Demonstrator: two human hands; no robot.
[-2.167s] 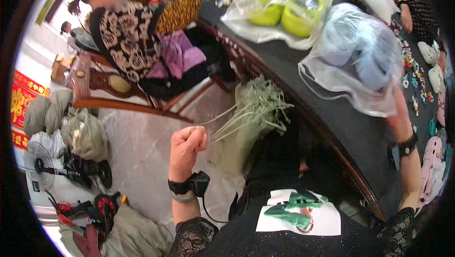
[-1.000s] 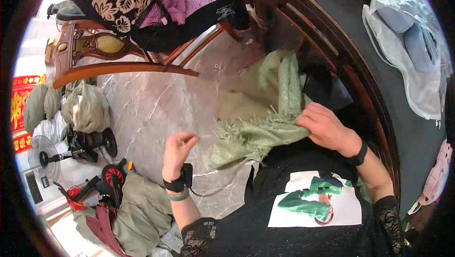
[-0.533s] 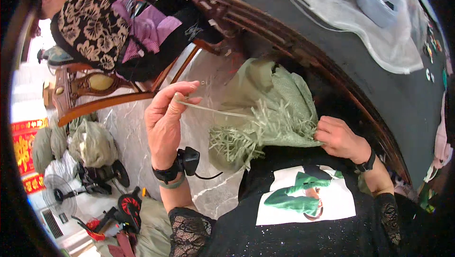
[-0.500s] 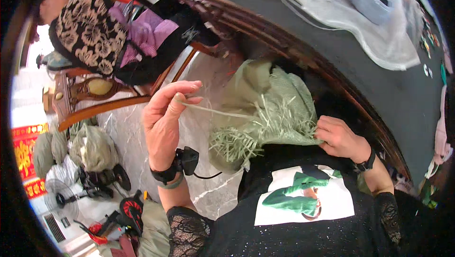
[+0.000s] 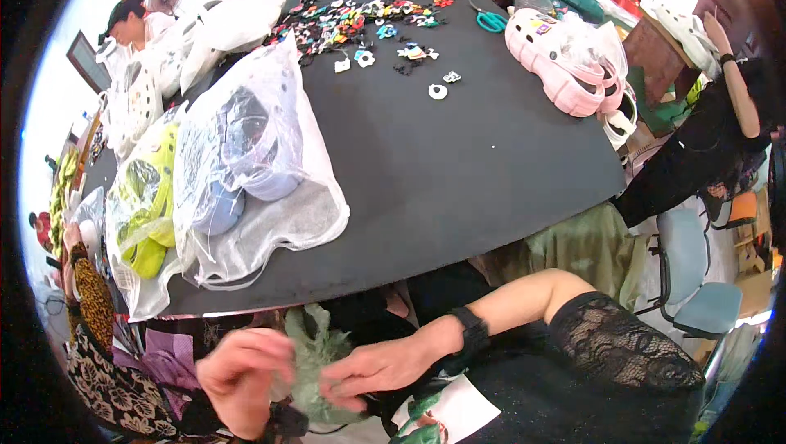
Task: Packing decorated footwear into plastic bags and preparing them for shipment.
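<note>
At the lower edge, below the table, a pale green woven sack [image 5: 313, 355] is bunched up with its frayed fringe between my hands. My right hand [image 5: 391, 372] comes in from the right, its fingers closed round the sack's gathered part. Close by on the left, my left hand [image 5: 246, 370] is raised beside the sack, bent at the fingers and smeared by motion. Whether a cord is in it cannot be made out. The lower part of the sack is hidden by my hands and the frame's edge.
The dark table [image 5: 401, 190] bears bagged blue clogs [image 5: 270, 169], bagged yellow-green clogs [image 5: 151, 198], pink clogs [image 5: 557, 59], scissors [image 5: 490, 20] and many small colourful charms [image 5: 360, 22]. Co-workers sit around it; a grey-blue chair [image 5: 696, 272] stands at the right.
My view has swung up and across the table. My left hand has come from holding a pale cord out to the side to close beside the sack. My right hand has shifted on the sack.
</note>
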